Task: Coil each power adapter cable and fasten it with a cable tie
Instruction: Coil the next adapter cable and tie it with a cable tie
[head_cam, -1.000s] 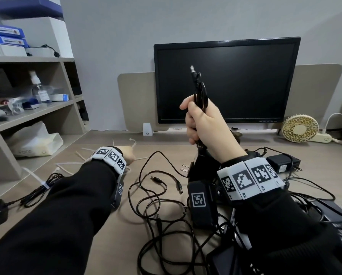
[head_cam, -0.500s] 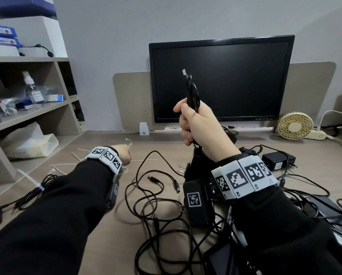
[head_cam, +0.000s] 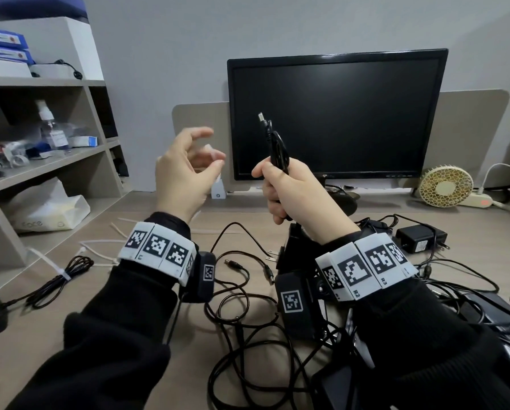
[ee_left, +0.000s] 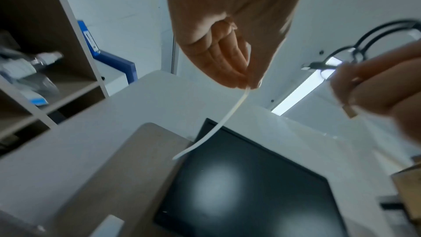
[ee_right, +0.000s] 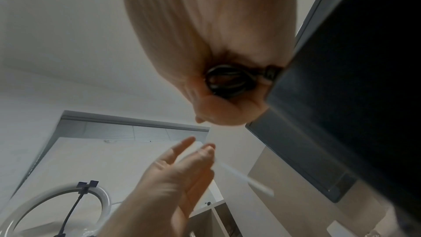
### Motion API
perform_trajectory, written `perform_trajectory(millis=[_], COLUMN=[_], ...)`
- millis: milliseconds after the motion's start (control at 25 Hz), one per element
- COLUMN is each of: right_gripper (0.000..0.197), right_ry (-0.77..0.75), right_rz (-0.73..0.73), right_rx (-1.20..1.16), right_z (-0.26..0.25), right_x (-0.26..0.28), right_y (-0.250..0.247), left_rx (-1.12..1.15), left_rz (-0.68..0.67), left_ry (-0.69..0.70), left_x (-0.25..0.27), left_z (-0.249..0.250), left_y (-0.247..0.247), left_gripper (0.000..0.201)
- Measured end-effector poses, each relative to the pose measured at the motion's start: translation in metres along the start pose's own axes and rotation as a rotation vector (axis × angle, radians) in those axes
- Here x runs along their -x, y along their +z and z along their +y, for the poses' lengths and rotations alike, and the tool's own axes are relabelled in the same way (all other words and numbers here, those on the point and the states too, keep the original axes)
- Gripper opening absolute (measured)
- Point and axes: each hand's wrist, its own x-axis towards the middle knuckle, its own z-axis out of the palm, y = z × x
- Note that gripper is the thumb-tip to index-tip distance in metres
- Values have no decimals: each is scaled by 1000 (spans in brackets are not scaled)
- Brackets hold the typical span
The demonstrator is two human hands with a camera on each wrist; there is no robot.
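Observation:
My right hand (head_cam: 277, 179) is raised in front of the monitor and grips a coiled black adapter cable (head_cam: 274, 146) upright, its barrel plug sticking out on top. The coil shows inside the fist in the right wrist view (ee_right: 227, 80). The black adapter brick (head_cam: 295, 250) hangs below that hand. My left hand (head_cam: 212, 149) is up in the air just left of the coil, apart from it. Its fingertips pinch a white cable tie (ee_left: 227, 114), whose free end hangs loose and blurred (ee_right: 248, 179).
A tangle of loose black cables (head_cam: 239, 291) covers the desk under my wrists, with another adapter (head_cam: 419, 238) at the right. Spare white ties (head_cam: 100, 244) and a tied cable bundle (head_cam: 67, 270) lie at the left. Monitor (head_cam: 336, 113), fan (head_cam: 444, 186) and shelf (head_cam: 49, 161) border the desk.
My left hand has lifted from the spare ties on the desk, bringing a white tie up beside the coil. The right hand keeps the coil raised in about the same place.

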Motion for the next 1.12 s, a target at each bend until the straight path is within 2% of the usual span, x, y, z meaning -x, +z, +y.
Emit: perform_trajectory(millis=[80,160,440,560,640,720,800,880,1040,1120], right_gripper=[23,23,17,25,28,27,22,25,27,23], right_ry=[23,41,156,122,89,82,90,89,45,65], right_rz=[-24,-37,-32,11,34,-9,-76,-61,100,108], right_rx=[11,-17,-292,-388,-538,-698,-758,-668,-260,-110], right_z=[1,1,0,1,0,-1,-2,-1,3,3], right_x=[0,0,2,1,0,0,1,1,-1,0], right_y=[2,4,4,6,2,-2,-4,-4,-4,-2], left_rx=[163,260,484,512,519,545,562,516,244,252], left_rz=[38,31,-70,-99,-137,-202,-264,-285,-257,-272], left_ry=[-2,-9,-20,-19,-13,-32,-47,-20,74,96], left_x=[5,7,10,11,13,16,17,17,13,13], left_z=[14,22,30,32,33,32,31,29,34,41], left_y=[6,10,9,9,11,14,17,18,14,13], left_gripper=[51,54,35,18,15,16,19,17,14,11])
